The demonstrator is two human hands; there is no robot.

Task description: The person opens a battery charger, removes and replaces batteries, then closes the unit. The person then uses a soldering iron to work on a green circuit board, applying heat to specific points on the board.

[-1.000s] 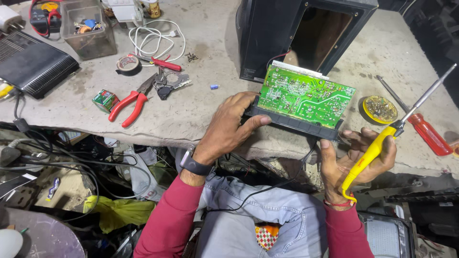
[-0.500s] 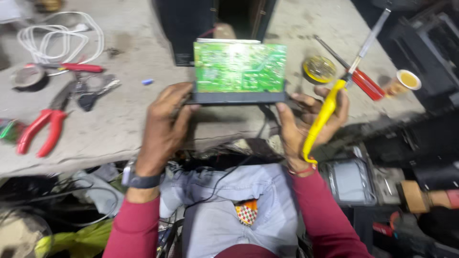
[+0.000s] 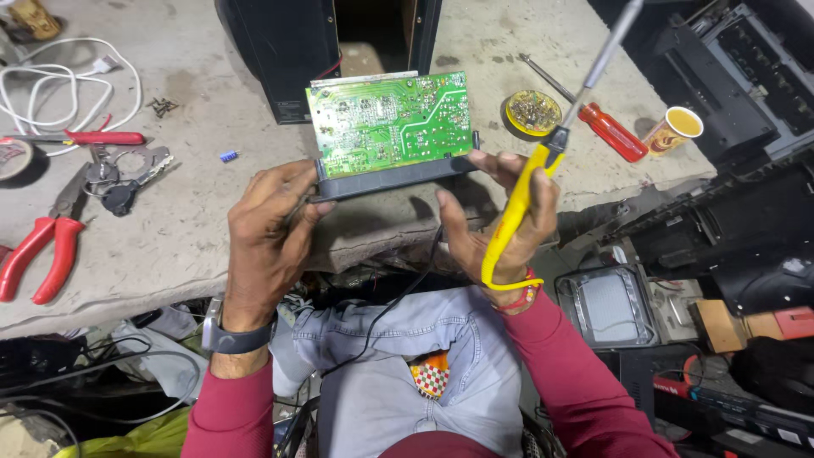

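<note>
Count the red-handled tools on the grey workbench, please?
3: red-handled pliers at the left edge, a slim red-handled screwdriver by the white cable, a red-handled screwdriver near the paper cup. Others may be hidden.

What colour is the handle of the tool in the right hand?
Yellow: the soldering iron in the right hand shows best in the head view.

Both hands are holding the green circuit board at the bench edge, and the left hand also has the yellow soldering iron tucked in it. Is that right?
Not quite. The head view shows the yellow soldering iron in the right hand, not the left. The left hand grips only the green circuit board by its dark frame. The rest stands: both hands hold the board at the bench edge.
</note>
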